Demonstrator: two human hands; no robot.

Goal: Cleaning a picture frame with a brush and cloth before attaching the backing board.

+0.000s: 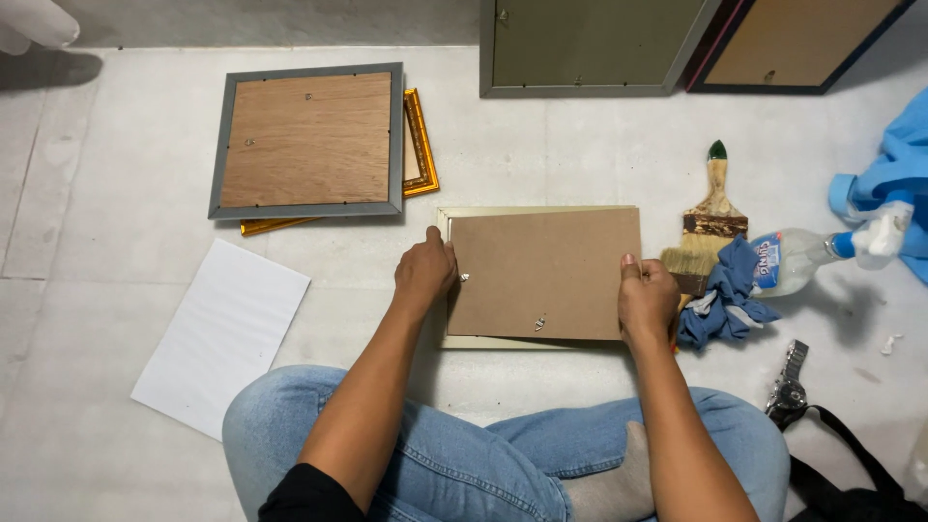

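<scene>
You sit cross-legged on the pale tiled floor (126,145), and the brown backing board (546,273) lies face-up just ahead of your knees, resting on a cream frame (447,220) whose rim shows only along the top, left and bottom; keep the board square to that rim and lower both ends together, I judge, so it seats flat rather than catching a corner; your left hand (423,274) grips the board's left edge, thumb on top, and your right hand (646,298) pinches its right edge; mind the small metal clips (540,322) near your fingers. The frame's right side is hidden under the board; two leaning frames (590,43) are cut off at the top; the spray bottle (802,259) is partly wrapped by the blue cloth (727,295).
</scene>
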